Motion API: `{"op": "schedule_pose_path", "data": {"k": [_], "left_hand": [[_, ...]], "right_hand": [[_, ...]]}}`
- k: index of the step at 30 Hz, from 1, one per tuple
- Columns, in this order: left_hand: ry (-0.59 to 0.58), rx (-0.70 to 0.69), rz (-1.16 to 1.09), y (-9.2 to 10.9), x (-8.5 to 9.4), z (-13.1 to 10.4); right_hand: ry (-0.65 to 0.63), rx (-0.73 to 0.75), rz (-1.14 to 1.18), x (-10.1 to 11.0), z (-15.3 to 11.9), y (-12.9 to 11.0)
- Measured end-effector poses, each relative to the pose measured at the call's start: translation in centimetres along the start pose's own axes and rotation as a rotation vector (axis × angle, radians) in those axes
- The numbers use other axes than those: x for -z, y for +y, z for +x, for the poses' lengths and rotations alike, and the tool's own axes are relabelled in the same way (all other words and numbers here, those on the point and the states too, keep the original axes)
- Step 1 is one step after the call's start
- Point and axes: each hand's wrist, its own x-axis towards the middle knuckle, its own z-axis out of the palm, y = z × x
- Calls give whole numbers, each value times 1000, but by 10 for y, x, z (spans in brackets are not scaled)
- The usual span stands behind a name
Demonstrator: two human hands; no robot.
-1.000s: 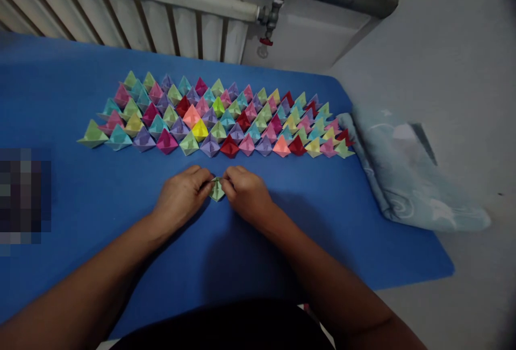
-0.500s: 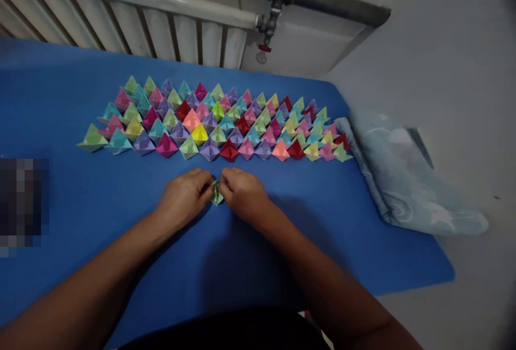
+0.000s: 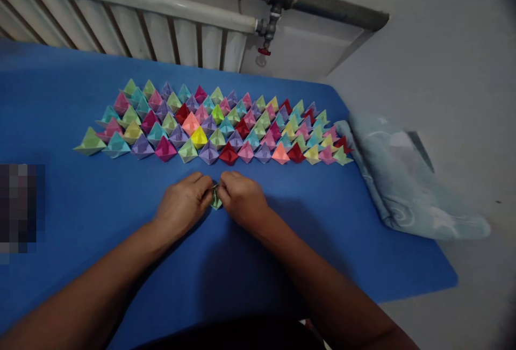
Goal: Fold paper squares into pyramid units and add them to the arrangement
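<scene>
A small piece of folded green paper (image 3: 216,201) is pinched between my two hands, just above the blue surface. My left hand (image 3: 183,199) has its fingers closed on the paper's left side. From the right, my right hand (image 3: 244,197) grips the other side with thumb and curled fingers. Much of the paper is hidden behind the fingertips. Beyond my hands stand several rows of folded paper boats (image 3: 209,152) in green, blue, purple, pink, red, yellow and orange, set close together.
The blue tabletop (image 3: 161,296) runs back to a white radiator (image 3: 153,33). A pipe (image 3: 334,6) with a red-handled valve (image 3: 264,51) is at the back. A folded grey-blue cloth (image 3: 403,178) lies along the right edge. Something pixelated (image 3: 18,205) is at the left.
The green paper has turned slightly between my fingers, and less of it shows now. Both hands keep their hold in nearly the same place. The view has tilted a little.
</scene>
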Motion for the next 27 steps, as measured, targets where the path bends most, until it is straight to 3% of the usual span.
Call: {"op": "schedule_pose_path", "data": {"k": [7,15,22,27], "left_hand": [[-41,36,-148,-4,7,-1],[-55,45,-106,-3,4,1],[-60,79,-326,-8,11,1],[-83,88,-278,-4,16,3]], "right_hand": [[-51,-80,384,8,0,10],[-45,-90,268,8,4,4],[-145,-182,620,11,2,15],[-119,-165,543,9,1,14]]}}
